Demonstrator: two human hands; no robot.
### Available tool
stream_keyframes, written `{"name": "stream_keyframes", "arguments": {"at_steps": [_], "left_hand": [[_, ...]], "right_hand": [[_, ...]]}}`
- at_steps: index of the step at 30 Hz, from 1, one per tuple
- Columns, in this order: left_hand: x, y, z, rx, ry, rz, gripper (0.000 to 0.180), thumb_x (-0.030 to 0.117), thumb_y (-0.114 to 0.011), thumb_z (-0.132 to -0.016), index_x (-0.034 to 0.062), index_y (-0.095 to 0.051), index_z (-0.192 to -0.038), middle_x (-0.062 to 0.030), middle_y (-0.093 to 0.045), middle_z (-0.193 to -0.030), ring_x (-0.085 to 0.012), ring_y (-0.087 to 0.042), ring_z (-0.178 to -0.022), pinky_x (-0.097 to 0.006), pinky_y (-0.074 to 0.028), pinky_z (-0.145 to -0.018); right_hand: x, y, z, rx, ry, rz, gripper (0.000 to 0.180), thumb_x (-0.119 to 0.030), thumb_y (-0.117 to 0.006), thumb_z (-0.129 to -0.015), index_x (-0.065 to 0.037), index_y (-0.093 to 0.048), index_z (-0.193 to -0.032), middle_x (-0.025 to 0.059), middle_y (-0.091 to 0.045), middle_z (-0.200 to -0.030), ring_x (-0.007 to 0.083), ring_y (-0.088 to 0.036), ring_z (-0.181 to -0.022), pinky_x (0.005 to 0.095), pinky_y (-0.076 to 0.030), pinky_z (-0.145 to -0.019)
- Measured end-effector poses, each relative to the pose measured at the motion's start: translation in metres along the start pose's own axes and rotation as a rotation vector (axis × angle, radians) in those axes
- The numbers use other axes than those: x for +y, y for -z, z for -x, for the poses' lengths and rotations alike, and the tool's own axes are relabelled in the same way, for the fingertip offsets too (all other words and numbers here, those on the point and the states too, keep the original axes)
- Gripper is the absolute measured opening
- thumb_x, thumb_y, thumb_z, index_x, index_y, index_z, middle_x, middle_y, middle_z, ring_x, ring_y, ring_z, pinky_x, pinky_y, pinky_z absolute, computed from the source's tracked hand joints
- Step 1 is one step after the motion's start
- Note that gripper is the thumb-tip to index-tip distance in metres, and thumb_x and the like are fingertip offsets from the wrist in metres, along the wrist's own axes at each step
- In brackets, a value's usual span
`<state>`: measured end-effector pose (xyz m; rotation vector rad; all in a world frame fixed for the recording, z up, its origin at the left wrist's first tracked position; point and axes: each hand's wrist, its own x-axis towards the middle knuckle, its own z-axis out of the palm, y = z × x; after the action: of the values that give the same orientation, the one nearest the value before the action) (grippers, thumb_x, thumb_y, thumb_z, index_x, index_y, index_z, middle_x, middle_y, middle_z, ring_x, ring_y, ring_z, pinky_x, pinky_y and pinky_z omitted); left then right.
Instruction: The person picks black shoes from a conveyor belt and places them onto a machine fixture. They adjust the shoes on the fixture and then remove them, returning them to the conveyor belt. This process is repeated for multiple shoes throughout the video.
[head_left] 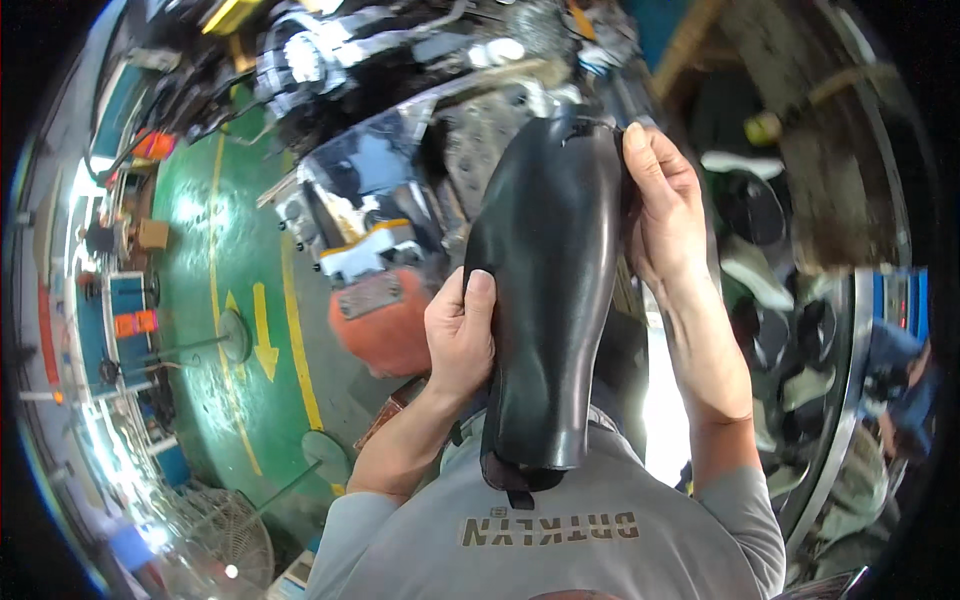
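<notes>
A glossy black boot upper [545, 270] is held up in front of my chest, its narrower open end with a small dark tab toward me. My left hand [463, 335] grips its left edge at mid-length, thumb on the smooth face and fingers curled behind. Higher up, my right hand [665, 200] pinches the far right edge near the top, with thumb and fingers closed together. The back of the upper is hidden from view.
Beyond the upper stands a machine [460, 150] with metal plates and a red-orange rounded part [380, 320]. To the right, a rack [850, 380] bears several dark and pale shoe pieces. A fan [225, 550] stands at lower left, by a green floor [215, 350] with yellow lines. Another person [895, 375] is at far right.
</notes>
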<state>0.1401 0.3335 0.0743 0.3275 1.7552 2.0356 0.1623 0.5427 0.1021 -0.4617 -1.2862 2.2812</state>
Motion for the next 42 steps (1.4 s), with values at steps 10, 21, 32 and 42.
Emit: {"name": "stream_keyframes", "arguments": {"at_steps": [10,21,32,42], "left_hand": [[0.058,0.143,-0.094,0.287,-0.031,-0.193,0.029,0.022,-0.046,-0.103,-0.0009,-0.062,-0.097,-0.0009,-0.059,-0.078,-0.0079,-0.049,-0.068,-0.026,-0.042,-0.063],[0.047,0.215,-0.236,0.377,-0.314,-0.328,0.035,0.028,-0.046,-0.103,-0.0002,-0.062,-0.09,-0.0019,-0.058,-0.076,-0.0092,-0.049,-0.069,-0.027,-0.042,-0.063],[0.058,0.208,-0.261,0.402,-0.007,-0.009,0.044,0.037,-0.047,-0.102,0.0002,-0.055,-0.124,-0.0101,-0.063,-0.108,-0.0152,-0.057,-0.094,-0.028,-0.046,-0.084],[0.12,0.193,-0.256,0.262,0.133,0.087,0.041,0.028,-0.037,-0.104,-0.0036,-0.054,-0.124,-0.0146,-0.061,-0.121,-0.0211,-0.057,-0.111,-0.032,-0.043,-0.099]], "right_hand": [[0.071,-0.116,-0.078,-0.547,-0.5,0.188,0.038,-0.036,-0.059,-0.097,0.001,-0.068,-0.094,0.0071,-0.068,-0.083,0.0127,-0.065,-0.073,0.0295,-0.056,-0.07],[0.146,-0.231,-0.151,-0.064,-0.353,-0.3,0.009,-0.015,-0.057,-0.098,-0.01,-0.054,-0.092,-0.0036,-0.052,-0.085,0.0056,-0.05,-0.073,0.0228,-0.047,-0.068],[0.183,-0.235,-0.188,-0.042,-0.115,-0.089,0.015,-0.024,-0.054,-0.101,-0.01,-0.052,-0.097,-0.0036,-0.05,-0.089,0.005,-0.046,-0.083,0.0218,-0.041,-0.076],[0.144,-0.235,-0.183,-0.152,-0.371,-0.403,0.018,-0.022,-0.053,-0.099,-0.006,-0.055,-0.107,0.0056,-0.06,-0.098,0.0148,-0.063,-0.085,0.0351,-0.057,-0.077]]}}
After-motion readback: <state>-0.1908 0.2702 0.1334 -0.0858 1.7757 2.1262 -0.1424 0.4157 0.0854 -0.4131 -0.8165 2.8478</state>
